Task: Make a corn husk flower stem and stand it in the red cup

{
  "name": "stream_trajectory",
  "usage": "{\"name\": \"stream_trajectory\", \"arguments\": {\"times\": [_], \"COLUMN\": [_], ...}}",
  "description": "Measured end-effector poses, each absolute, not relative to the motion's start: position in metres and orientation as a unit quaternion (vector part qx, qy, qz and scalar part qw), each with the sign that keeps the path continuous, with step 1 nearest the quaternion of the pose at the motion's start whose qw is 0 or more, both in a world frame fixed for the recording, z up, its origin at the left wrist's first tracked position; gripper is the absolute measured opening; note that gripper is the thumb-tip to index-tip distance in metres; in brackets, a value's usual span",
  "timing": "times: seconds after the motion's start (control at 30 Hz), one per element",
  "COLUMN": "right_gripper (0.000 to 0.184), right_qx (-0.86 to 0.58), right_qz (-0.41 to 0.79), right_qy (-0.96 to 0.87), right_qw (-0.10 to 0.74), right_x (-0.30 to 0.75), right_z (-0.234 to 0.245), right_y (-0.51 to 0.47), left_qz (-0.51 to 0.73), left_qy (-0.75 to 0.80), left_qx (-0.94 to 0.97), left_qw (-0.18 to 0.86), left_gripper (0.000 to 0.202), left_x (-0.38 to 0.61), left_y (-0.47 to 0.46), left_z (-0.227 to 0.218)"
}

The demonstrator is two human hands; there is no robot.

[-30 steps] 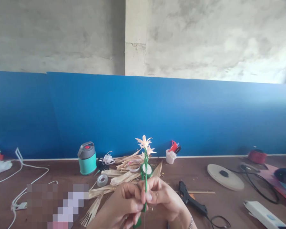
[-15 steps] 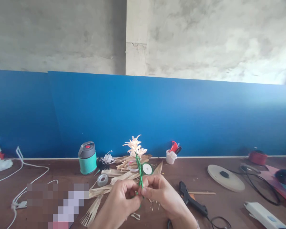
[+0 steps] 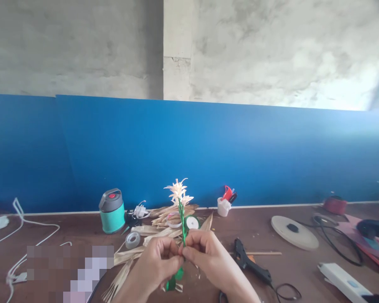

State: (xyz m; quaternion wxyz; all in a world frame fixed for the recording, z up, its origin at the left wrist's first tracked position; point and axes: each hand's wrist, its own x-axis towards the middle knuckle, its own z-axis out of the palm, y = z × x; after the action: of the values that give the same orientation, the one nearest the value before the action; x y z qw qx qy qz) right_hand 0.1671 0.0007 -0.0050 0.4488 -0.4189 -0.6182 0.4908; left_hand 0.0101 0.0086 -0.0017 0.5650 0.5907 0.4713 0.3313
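A craft flower with pale, pointed petals, which look like dried husk, stands upright above my hands. Its thin stem is wrapped in shiny green. My right hand pinches the stem low down between thumb and fingers. Close against it, my left hand is closed at the same spot, its fingertips touching the stem. A loose piece of green ribbon hangs below the left fingers. The stem's lower end is hidden by the fingers. Behind the stem stands a green ribbon spool with a white centre.
Dried husks lie behind and left of my hands, beside a clear tape roll. A turquoise flask and a white cup of tools stand at the back. Rightward are a black glue gun, a round lid and a white power strip.
The view has turned slightly right. More loose green ribbon shows beneath my left hand. Both hands stay together at the stem, and the flower stands a little straighter.
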Motion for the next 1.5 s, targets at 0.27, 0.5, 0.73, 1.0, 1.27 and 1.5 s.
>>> {"name": "stream_trajectory", "arguments": {"times": [0.27, 0.5, 0.73, 1.0, 1.27, 1.5], "right_gripper": [0.016, 0.029, 0.038, 0.041, 0.043, 0.034], "right_qx": [-0.433, -0.378, -0.314, -0.332, -0.378, -0.421], "right_qz": [0.47, 0.562, 0.641, 0.626, 0.572, 0.522], "right_qy": [-0.62, -0.565, -0.477, -0.529, -0.501, -0.515], "right_qw": [0.454, 0.47, 0.512, 0.467, 0.528, 0.534], "right_x": [0.168, 0.167, 0.169, 0.165, 0.158, 0.157], "right_z": [-0.003, -0.009, -0.007, -0.013, -0.009, -0.006], "right_y": [-0.001, 0.004, 0.006, 0.007, 0.007, 0.004], "left_qz": [0.316, 0.347, 0.46, 0.473, 0.496, 0.463], "left_qy": [0.477, 0.446, 0.387, 0.419, 0.442, 0.461], "left_qx": [0.594, 0.554, 0.52, 0.548, 0.505, 0.506], "left_qw": [0.565, 0.611, 0.607, 0.548, 0.551, 0.563], "left_gripper": [0.03, 0.034, 0.037, 0.037, 0.037, 0.035], "left_x": [0.011, 0.014, 0.012, 0.013, 0.018, 0.015], "left_y": [0.005, 0.002, 0.007, 0.004, 0.004, 0.006], "left_z": [0.004, 0.003, 0.0, -0.002, -0.002, -0.002]}}
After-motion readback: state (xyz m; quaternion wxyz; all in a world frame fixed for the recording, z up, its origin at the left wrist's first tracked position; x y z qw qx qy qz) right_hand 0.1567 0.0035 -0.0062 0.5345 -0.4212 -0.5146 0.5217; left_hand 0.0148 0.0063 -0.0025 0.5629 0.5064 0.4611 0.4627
